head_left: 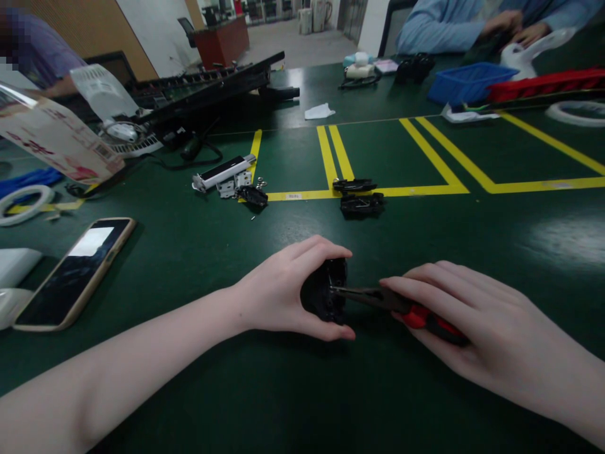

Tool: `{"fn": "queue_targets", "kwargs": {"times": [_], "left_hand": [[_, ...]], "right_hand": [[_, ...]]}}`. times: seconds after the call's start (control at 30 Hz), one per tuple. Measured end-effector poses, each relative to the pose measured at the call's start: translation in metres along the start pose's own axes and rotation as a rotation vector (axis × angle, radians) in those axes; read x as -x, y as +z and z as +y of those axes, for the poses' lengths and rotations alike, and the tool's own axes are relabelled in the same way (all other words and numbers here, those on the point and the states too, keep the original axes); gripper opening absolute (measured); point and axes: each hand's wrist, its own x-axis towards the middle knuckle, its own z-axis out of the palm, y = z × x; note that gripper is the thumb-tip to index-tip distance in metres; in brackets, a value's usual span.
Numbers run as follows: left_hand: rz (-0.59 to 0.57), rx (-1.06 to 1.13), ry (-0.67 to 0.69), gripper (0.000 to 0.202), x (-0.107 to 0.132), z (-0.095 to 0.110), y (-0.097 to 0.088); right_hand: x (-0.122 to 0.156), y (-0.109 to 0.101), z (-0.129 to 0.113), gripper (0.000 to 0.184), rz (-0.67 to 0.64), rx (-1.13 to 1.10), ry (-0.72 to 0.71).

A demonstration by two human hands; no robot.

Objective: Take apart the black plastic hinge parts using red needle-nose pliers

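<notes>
My left hand (283, 290) is wrapped round a small black plastic part (326, 296) that rests on the green table (302, 391). My right hand (477, 321) grips red-handled pliers (416, 315). The pliers' dark jaws reach left into the black part. Both hands are near the middle of the table, close to me. Much of the black part is hidden by my left fingers.
Two more black parts (362, 202) lie on the yellow floor-style lines ahead. A white and black piece with small bits (227, 176) lies at left centre. A phone (75, 271) lies at left. Another person's hands (515, 28) work at the far right beside a blue bin (467, 82).
</notes>
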Motion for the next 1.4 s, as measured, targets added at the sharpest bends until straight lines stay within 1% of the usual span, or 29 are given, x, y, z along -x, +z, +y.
{"fn": "queue_targets", "kwargs": {"times": [0.1,0.23,0.37,0.47,0.57,0.7,0.8,0.9,1.13,1.4], "left_hand": [[-0.003,-0.009,-0.003,0.074,-0.0004,-0.0003,0.0002],[0.005,0.016,-0.019,0.071,-0.0018,-0.0001,-0.0008],[-0.022,0.053,-0.046,0.07,-0.0022,-0.0003,-0.001],[-0.034,0.067,-0.055,0.072,-0.002,-0.0006,-0.001],[-0.03,0.081,-0.068,0.072,-0.0017,-0.0007,-0.0012],[-0.037,0.085,-0.068,0.071,-0.0024,-0.001,-0.0018],[-0.035,0.049,-0.032,0.073,-0.0029,-0.0013,-0.0016],[-0.022,0.024,-0.004,0.073,-0.0018,-0.0016,-0.0007],[0.002,0.006,0.046,0.074,0.0012,-0.0053,0.002],[0.016,0.021,0.05,0.074,-0.0008,-0.0035,0.001]], "right_hand": [[-0.0008,0.0003,0.0008,0.04,0.018,-0.006,-0.006],[-0.0029,0.0023,-0.0005,0.038,0.005,-0.012,0.003],[-0.0049,0.0028,-0.0039,0.034,0.053,0.079,-0.032],[-0.0048,0.0023,-0.0045,0.033,0.051,0.158,-0.058],[-0.0045,0.0022,-0.0035,0.034,0.058,0.184,-0.069],[-0.0047,0.0029,-0.0024,0.033,0.048,0.146,-0.069],[-0.0046,0.0038,-0.0016,0.034,0.056,0.084,-0.052],[-0.0043,0.0048,-0.0012,0.036,0.036,0.055,-0.032],[-0.0051,0.0057,-0.0015,0.034,0.038,0.041,-0.044],[-0.0068,0.0079,-0.0014,0.031,0.083,0.042,-0.057]]}}
